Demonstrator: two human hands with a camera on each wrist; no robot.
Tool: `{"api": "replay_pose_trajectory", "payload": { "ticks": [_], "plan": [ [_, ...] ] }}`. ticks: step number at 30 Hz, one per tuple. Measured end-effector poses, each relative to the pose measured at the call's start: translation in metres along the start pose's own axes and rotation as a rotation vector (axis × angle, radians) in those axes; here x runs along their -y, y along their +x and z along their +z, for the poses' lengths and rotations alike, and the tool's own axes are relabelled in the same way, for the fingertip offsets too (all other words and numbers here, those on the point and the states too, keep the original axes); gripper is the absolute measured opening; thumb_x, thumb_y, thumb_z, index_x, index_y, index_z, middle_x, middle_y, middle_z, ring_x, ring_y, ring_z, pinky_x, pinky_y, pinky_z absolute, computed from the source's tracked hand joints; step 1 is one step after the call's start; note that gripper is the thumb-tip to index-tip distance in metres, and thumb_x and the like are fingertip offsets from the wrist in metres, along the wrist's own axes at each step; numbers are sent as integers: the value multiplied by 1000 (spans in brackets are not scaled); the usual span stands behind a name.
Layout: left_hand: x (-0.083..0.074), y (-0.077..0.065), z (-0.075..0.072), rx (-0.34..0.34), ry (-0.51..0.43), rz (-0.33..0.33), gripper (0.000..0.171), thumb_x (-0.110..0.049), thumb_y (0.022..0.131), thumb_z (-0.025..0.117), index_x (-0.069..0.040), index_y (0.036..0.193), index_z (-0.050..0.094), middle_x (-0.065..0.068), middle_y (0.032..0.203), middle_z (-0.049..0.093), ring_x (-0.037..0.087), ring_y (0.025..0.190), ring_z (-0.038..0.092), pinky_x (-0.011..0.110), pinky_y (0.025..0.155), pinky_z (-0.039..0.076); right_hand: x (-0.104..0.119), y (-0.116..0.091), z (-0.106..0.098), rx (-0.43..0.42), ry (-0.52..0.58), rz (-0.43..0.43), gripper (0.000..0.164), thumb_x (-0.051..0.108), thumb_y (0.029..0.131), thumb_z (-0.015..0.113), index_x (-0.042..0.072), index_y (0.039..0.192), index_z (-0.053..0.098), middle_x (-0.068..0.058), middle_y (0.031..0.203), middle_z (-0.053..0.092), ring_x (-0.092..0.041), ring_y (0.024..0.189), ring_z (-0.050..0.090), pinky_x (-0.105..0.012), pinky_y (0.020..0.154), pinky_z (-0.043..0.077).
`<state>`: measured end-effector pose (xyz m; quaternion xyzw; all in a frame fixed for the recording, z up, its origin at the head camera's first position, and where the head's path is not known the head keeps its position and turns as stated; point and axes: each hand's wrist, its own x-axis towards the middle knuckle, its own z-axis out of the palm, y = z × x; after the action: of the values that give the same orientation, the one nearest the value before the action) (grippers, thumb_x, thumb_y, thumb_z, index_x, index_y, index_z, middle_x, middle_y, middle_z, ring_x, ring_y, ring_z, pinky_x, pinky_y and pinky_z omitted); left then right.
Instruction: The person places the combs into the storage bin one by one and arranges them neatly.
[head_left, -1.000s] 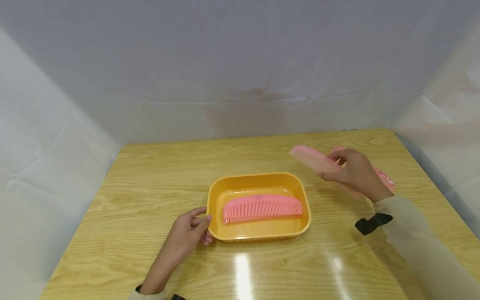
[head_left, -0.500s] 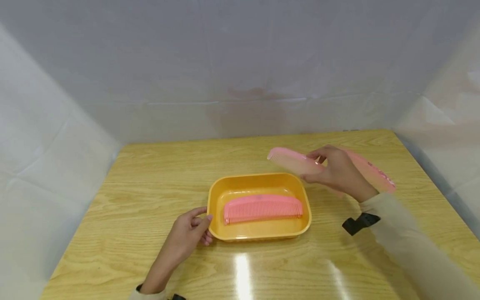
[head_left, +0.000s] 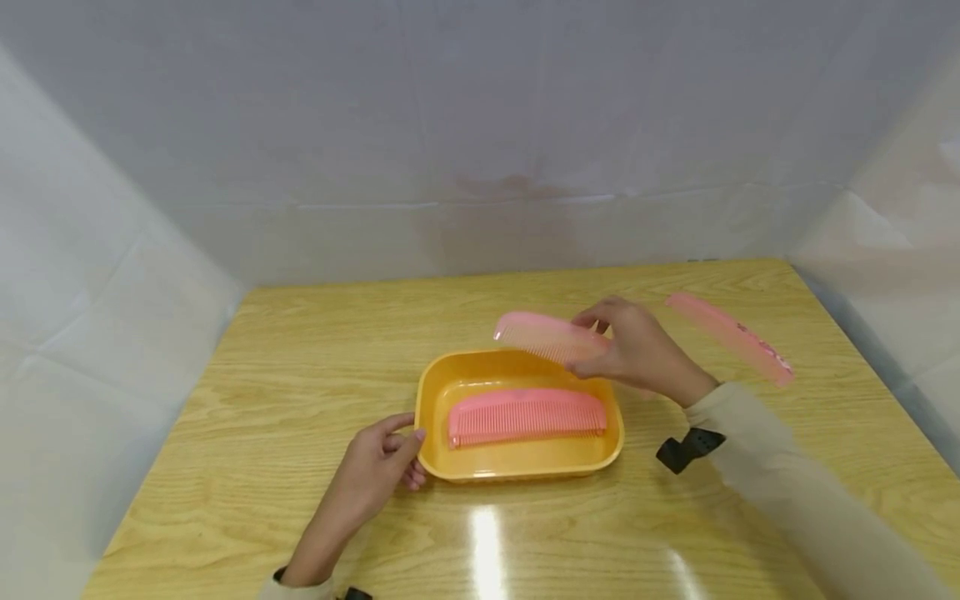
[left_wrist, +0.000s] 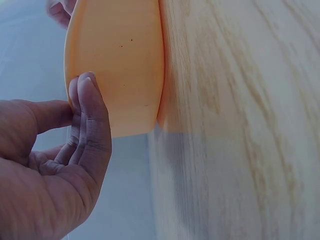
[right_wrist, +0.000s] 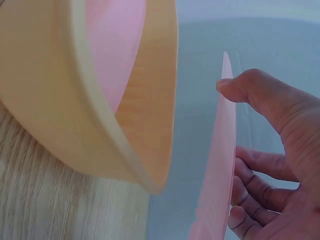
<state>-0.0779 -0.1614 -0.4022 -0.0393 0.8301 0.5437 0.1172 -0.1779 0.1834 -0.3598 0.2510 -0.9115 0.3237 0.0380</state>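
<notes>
My left hand (head_left: 375, 462) grips the left wall of a yellow plastic tub (head_left: 517, 477), thumb at the rim and fingers against the outside, as the left wrist view shows with the tub wall (left_wrist: 120, 65). Inside the tub lies a pink comb (head_left: 528, 414), teeth toward me. Over the tub's back right rim, my right hand (head_left: 637, 350) pinches a second, paler pink comb (head_left: 543, 333) by its right part. In the right wrist view this comb (right_wrist: 220, 165) hangs apart from the tub, thumb on one face and fingers on the other.
A third pink comb (head_left: 731, 333) with a patterned spine lies slantwise at the right back of the wooden table (head_left: 315, 375). Pale sheeting (head_left: 480, 150) stands behind the table and along both sides.
My right hand has carried the paler comb leftward, from near the patterned comb to above the tub's back rim. The patterned comb is now fully uncovered. My left hand stays put.
</notes>
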Motion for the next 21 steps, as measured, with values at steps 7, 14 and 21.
{"api": "replay_pose_trajectory", "payload": {
  "ticks": [7, 14, 21],
  "plan": [
    [0, 0, 0, -4, 2, -5, 42, -12, 104, 58, 6, 142, 50, 9, 74, 68, 23, 63, 67, 33, 57, 62, 12, 5, 10, 46, -5, -60, 53, 27, 73, 92, 1, 115, 72, -9, 108, 67, -23, 92, 59, -36, 72, 53],
    [1, 0, 0, 13, -5, 11, 43, -11, 104, 58, 7, 142, 49, 9, 74, 68, 24, 63, 67, 33, 57, 62, 19, 8, 21, 81, -6, -134, 53, 29, 72, 93, 3, 112, 72, -6, 104, 65, -21, 90, 59, -35, 73, 54],
    [2, -1, 0, 20, -1, 25, 44, -11, 104, 58, 8, 142, 49, 9, 74, 67, 25, 63, 67, 33, 58, 62, 20, 9, 30, 128, 20, -170, 52, 27, 73, 93, 2, 113, 72, -6, 104, 64, -21, 92, 59, -35, 76, 56]
  ]
}}
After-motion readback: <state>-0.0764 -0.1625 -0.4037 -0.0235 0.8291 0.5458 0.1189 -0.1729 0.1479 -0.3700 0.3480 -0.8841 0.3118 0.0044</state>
